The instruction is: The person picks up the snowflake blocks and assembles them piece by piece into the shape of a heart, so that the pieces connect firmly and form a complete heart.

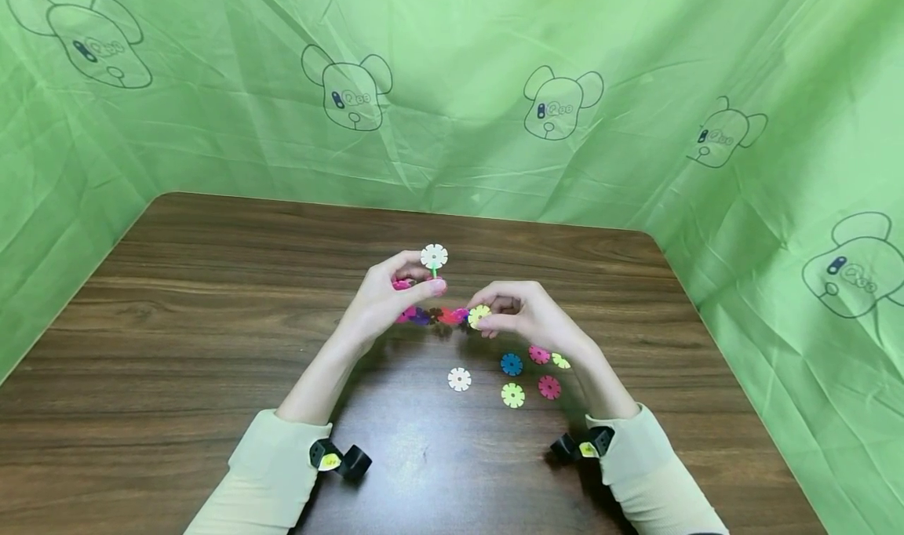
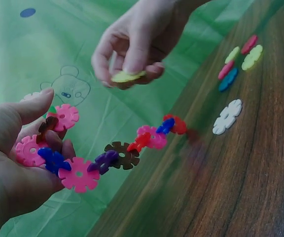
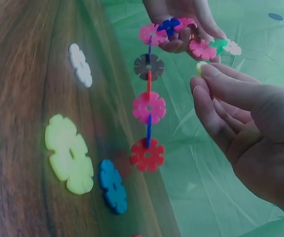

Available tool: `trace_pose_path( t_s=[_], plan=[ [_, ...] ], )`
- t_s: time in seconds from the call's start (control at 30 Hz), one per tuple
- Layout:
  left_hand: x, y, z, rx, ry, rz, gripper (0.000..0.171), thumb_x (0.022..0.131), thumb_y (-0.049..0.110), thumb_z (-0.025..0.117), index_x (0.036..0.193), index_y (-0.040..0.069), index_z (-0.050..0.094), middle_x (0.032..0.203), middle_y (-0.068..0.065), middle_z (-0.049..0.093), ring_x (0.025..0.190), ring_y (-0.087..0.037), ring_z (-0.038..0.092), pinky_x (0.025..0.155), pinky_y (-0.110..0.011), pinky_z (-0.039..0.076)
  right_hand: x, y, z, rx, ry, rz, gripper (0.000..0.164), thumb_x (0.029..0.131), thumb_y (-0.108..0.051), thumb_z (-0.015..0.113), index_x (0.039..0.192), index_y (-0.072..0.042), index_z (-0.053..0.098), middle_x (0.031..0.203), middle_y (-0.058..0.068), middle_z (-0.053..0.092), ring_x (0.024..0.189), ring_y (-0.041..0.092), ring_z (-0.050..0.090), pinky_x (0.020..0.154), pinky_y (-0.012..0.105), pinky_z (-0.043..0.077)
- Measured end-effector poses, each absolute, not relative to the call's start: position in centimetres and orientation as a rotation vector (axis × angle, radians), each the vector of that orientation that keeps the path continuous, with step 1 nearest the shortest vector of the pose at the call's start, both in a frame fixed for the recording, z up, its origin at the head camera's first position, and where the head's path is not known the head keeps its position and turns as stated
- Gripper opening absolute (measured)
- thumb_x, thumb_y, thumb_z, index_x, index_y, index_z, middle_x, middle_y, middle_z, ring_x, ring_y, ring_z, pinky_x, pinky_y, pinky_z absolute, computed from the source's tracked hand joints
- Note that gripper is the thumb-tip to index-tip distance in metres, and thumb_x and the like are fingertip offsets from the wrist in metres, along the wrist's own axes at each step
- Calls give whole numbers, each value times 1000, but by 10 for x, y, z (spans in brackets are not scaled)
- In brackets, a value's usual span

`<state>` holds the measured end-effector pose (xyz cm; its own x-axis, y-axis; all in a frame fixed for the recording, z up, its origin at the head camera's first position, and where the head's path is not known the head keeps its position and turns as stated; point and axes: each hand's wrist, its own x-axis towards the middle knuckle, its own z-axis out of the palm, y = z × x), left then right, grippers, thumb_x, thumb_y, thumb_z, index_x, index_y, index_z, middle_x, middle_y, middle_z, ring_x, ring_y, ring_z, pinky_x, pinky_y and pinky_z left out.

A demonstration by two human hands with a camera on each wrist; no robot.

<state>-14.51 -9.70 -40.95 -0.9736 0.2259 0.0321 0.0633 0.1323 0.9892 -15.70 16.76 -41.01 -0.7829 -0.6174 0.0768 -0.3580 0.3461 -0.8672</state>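
My left hand [image 1: 384, 296] holds a chain of interlocked plastic snowflake discs [image 2: 79, 175] in pink, blue, purple, brown and red. One end, with a green disc and a white disc [image 1: 434, 256], rises above the thumb. From the fingers the other end trails off, finishing in a red disc [image 3: 147, 155]. Between thumb and fingers my right hand [image 1: 526, 311] pinches a loose yellow snowflake disc [image 2: 128, 76]. In both wrist views this disc is apart from the chain. In the right wrist view only its edge shows past the fingertips.
Loose discs lie on the brown wooden table [image 1: 212, 347] near the right forearm: white [image 1: 459, 379], blue [image 1: 512, 364], yellow [image 1: 512, 395], pink [image 1: 549, 387], with another pink and another yellow beside them. A green curtain [image 1: 452, 127] stands behind the table.
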Motion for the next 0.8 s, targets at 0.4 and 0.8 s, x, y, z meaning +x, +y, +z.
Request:
trace_pose_path(
  t_s=[0.4, 0.8],
  plan=[
    [-144, -92, -411, 393, 2334, 1875, 39, 90, 32, 79, 123, 16, 67, 117, -5, 77, 109, -20, 71, 99, -41, 52, -154, 168, -400, -817, 2472, -1532, 38, 86, -13, 84, 123, -15, 75, 91, 4, 73, 73, 16, 68, 64, 26, 55],
    [-140, -85, -409, 527, 2478, 1733, 38, 92, 32, 78, 126, 18, 66, 115, 0, 77, 108, -17, 71, 98, -41, 55, -152, 163, -399, -842, 2531, -1664, 35, 93, -11, 76, 127, -10, 73, 105, 8, 78, 75, 16, 68, 63, 24, 56]
  ],
)
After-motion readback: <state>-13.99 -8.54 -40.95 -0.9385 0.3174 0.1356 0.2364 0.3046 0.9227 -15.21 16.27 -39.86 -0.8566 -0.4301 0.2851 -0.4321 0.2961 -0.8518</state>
